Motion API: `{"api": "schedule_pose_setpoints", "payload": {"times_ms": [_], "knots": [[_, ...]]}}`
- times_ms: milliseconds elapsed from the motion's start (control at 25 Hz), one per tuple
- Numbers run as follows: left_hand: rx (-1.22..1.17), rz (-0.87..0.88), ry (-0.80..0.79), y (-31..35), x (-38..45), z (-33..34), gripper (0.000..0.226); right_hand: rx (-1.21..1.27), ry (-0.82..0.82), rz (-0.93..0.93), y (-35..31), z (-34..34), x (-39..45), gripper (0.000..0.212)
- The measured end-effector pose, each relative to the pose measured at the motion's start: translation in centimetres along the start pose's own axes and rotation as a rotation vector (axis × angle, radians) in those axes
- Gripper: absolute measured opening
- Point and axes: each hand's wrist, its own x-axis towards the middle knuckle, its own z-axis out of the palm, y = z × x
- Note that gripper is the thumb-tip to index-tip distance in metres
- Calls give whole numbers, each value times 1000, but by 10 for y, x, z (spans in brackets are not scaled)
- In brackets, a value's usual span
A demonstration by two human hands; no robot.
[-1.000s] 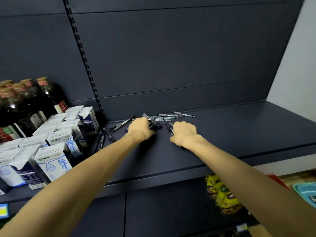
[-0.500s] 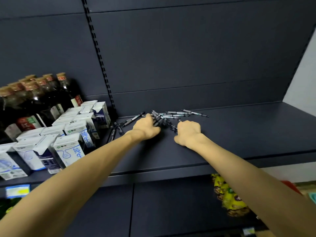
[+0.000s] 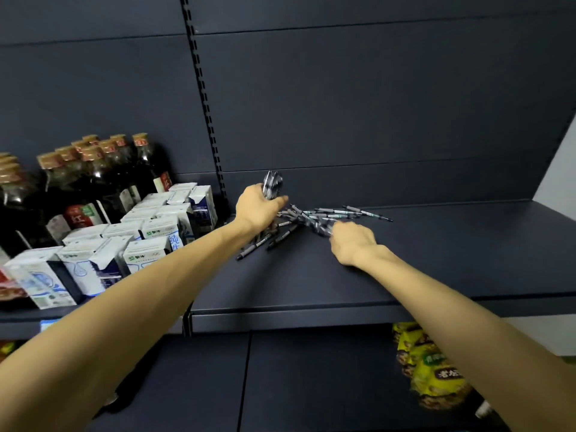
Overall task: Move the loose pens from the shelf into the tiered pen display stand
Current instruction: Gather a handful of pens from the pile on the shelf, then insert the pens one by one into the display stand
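Dark shelf: your left hand is gripping a pen bundle, right hand pinching loose pens; light, slippery, so take them mid-barrel

Two bare forearms are seen, entering from the bottom corners and ending over the dark shelf. No sleeve is worn on either arm as far as the picture's edge, and neither a watch, a band nor a glove is shown at the wrists. The left hand and the right hand are uncovered, and no ring can be made out on the fingers, which are partly blurred. Nothing else of the person is shown.
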Motion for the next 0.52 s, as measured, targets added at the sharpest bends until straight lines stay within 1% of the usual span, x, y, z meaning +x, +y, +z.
{"api": "schedule_pose_setpoints", "payload": {"times_ms": [40,120,200,240,360,440,520], "knots": [[-53,20,21,4,-2,-4,35,136,31,47,-2,-5,4,25],[-178,42,65,10,-6,-18,35,520,68,108,-12,-12,12,23],[-267,78,127,12,-9,-39,30,914,51,71,-33,-19,12,18],[-295,100,164,12,-12,-52,26,1011,58,32,-45,-22,11,17],[-320,177,243,11,-25,-100,15,1093,137,-69,-94,-45,-7,17],[-327,209,278,4,-33,-139,7,1126,158,-112,-132,-65,-24,18],[-393,203,307,-13,-43,-183,11,1104,191,-144,-177,-77,-38,29]]}}
